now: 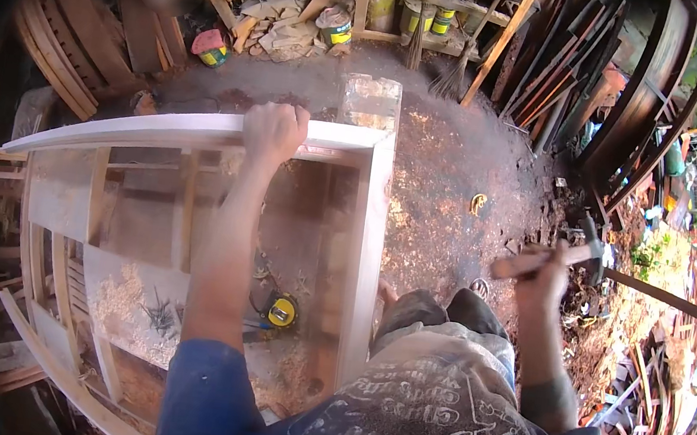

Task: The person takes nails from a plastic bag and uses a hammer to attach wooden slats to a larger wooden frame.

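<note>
Over on the pale wooden frame, I'm watching the left hand curling tight around the far edge, right hand gripping a hammer off to the side.

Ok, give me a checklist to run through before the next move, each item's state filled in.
1. Left hand on the wooden frame: ok, fingers curled at its far rail.
2. Claw or plain head on the hammer: cannot tell, too blurred.
3. Hammer in the right hand: ok, the grip is around its handle.
4. Hammer apart from the frame: ok, held out to the right.
5. Tape measure off the rails: ok, it lies within the frame's opening.
6. Floor free of debris: not ok, wood chips are scattered.
</note>
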`<state>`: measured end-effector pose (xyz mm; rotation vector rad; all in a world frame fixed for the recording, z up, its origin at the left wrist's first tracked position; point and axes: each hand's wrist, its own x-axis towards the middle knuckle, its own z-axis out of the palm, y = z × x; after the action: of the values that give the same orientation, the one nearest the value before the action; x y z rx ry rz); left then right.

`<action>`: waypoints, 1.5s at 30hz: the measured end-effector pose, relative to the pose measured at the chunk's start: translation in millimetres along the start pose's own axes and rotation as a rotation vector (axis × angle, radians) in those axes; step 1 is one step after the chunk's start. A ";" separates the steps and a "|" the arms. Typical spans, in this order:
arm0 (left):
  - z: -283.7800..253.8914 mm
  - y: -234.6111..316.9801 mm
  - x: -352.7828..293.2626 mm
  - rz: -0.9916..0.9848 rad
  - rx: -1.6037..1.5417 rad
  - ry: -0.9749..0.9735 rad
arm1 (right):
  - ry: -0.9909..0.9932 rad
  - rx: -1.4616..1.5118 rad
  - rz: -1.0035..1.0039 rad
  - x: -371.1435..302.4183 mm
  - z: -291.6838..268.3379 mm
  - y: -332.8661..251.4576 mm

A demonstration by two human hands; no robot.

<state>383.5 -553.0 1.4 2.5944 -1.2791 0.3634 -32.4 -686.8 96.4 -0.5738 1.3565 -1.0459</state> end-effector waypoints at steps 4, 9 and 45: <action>6.4 8.6 1.0 0.043 -0.024 0.008 | -0.227 -0.197 0.322 -36.7 29.8 49.4; 0.4 -5.1 -1.2 -0.013 0.012 -0.018 | -0.241 -0.384 0.084 28.9 -12.1 19.2; 2.5 -6.9 4.1 0.038 0.119 -0.017 | -0.531 -0.280 0.483 -47.3 74.9 76.0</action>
<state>391.8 -552.7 -0.3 2.6796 -1.3530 0.4387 64.8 -628.2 69.5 -0.6323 1.0875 -0.2795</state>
